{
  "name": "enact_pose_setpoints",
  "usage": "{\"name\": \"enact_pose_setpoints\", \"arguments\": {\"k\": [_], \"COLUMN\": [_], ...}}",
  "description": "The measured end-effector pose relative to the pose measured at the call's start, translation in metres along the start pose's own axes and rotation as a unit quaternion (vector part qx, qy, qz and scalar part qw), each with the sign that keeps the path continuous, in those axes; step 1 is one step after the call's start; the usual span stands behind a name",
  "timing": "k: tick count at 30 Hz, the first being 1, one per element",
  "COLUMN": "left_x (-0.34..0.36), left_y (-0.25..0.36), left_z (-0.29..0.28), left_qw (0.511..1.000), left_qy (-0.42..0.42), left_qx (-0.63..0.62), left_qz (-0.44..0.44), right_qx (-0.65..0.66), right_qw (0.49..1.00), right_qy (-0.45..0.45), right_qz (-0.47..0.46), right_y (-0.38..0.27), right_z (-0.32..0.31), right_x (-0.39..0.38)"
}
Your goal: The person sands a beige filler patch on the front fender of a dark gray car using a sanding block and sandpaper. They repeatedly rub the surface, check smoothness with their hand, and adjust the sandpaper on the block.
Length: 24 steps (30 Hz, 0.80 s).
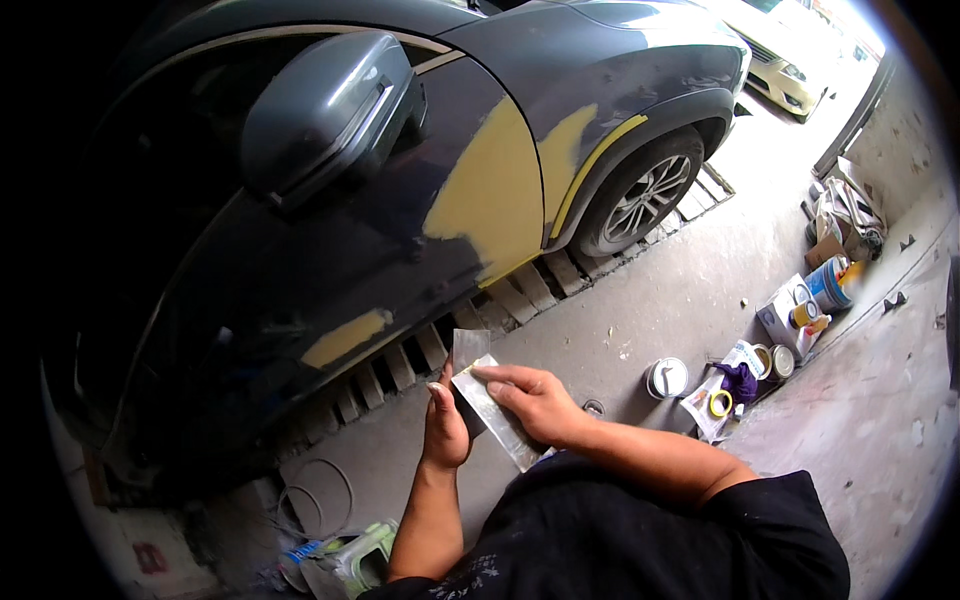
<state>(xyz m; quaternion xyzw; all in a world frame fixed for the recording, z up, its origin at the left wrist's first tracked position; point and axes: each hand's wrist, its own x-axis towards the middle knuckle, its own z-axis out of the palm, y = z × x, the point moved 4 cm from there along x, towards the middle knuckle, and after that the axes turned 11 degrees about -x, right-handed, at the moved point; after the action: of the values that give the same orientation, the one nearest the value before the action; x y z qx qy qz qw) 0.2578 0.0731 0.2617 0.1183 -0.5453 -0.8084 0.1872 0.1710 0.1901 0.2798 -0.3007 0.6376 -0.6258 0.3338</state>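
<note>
Both my hands are together in front of my body, low beside a dark grey car point(340, 260). Pinched between the fingers and thumb of my right hand point(535, 402) is a long, flat putty spreader point(497, 425), greyish, with a little yellow stuff at its upper end. My left hand point(447, 430) is closed on a second flat spreader point(471, 346), whose thin blade stands up past the fingers. The two spreaders cross or touch; which, I cannot tell. Yellow filler point(490, 190) covers part of the car door, with a smaller filler patch point(347, 338) lower down.
Yellow tape point(597, 177) edges the wheel arch above the front wheel point(645, 195). On the floor to the right stand a white tub point(667, 378), a yellow tape roll point(720, 403), a purple cloth point(738, 382) and several cans. A hose point(320, 490) and clutter lie lower left.
</note>
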Motion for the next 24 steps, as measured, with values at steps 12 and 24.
{"name": "enact_pose_setpoints", "arguments": {"k": [12, 24], "left_x": [0.000, -0.017], "left_y": [0.025, 0.019], "left_z": [0.022, 0.003], "left_qw": [0.992, 0.910], "left_qy": [-0.021, -0.244], "left_qx": [-0.066, 0.112], "left_qz": [-0.107, -0.316], "right_qx": [-0.018, -0.207], "right_qw": [0.999, 0.948], "right_qy": [0.034, 0.085], "right_qz": [-0.022, -0.226], "right_y": [-0.010, -0.039], "right_z": [-0.028, -0.062], "right_x": [0.021, 0.029]}}
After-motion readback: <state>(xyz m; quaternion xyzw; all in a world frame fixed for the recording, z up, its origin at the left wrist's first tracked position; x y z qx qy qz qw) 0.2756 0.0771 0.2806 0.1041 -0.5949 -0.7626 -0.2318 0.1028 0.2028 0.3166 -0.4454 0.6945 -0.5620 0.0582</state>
